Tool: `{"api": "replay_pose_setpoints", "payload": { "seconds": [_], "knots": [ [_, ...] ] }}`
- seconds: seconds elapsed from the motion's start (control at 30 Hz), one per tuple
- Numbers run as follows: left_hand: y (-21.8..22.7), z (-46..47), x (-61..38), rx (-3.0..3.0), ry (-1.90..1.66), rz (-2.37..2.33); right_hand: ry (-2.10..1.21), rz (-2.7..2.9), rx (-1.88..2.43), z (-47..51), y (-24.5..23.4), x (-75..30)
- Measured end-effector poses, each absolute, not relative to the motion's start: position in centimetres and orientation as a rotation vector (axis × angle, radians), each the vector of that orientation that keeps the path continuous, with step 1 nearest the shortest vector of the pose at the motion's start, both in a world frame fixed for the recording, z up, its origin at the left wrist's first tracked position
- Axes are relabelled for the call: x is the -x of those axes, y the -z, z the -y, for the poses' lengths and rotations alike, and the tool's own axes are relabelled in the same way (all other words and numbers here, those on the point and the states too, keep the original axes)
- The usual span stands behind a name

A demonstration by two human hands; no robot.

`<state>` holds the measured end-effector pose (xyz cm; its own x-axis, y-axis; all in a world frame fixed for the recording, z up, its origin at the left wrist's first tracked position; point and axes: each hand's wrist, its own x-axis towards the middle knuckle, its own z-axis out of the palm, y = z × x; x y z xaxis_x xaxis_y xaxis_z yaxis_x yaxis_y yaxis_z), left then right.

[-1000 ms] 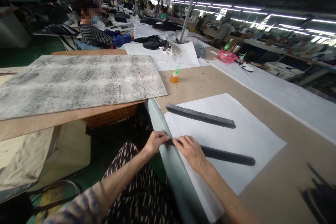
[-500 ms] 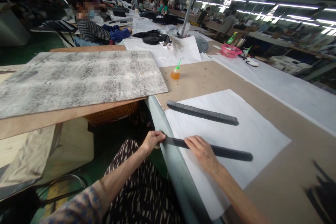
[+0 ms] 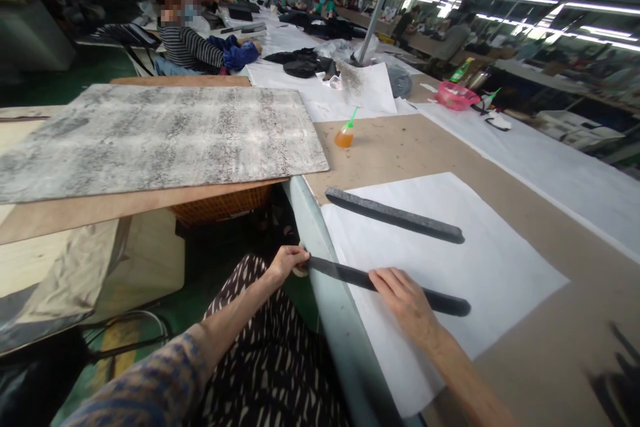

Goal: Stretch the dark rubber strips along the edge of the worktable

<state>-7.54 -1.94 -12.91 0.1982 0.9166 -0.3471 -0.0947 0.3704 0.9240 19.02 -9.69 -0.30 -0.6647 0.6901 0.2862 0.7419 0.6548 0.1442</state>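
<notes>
A long black fabric strip [image 3: 345, 272] runs from the table edge across a white sheet of paper. My left hand [image 3: 290, 260] pinches its left end, just past the table's rim. Over the strip's right half lies my right hand [image 3: 403, 297], fingers together and bent across it; the thumb is hidden. The strip's rounded right end [image 3: 457, 305] sticks out beyond that hand. Farther back on the paper, a second strip [image 3: 395, 215] with a grey, fuzzy-looking top rests untouched, at a slight slant.
White paper [image 3: 500, 273] covers part of the brown tabletop [image 3: 430, 147]. A small bottle of orange liquid [image 3: 345, 137] stands behind it. A mottled board [image 3: 190, 140] lies left. A pink basket [image 3: 456, 96] is at back right. A person in striped sleeves [image 3: 195, 50] sits across.
The black strip has shifted left over the paper, its left end pulled along by my left hand. My right hand now sits nearer the strip's right end. The view has turned slightly left.
</notes>
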Motion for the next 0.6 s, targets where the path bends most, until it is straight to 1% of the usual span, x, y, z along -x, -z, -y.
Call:
{"api": "replay_pose_setpoints", "payload": {
  "seconds": [0.3, 0.6],
  "knots": [
    [15.5, 2.0, 9.5, -0.923, -0.836, -1.234, 0.39, 2.771, 1.085, 8.2, 0.2, -15.3],
    [17.6, 2.2, 9.6, -0.92, -0.806, -1.249, 0.321, 2.585, 1.222, 9.7, -0.2, -19.3]
  ]
}}
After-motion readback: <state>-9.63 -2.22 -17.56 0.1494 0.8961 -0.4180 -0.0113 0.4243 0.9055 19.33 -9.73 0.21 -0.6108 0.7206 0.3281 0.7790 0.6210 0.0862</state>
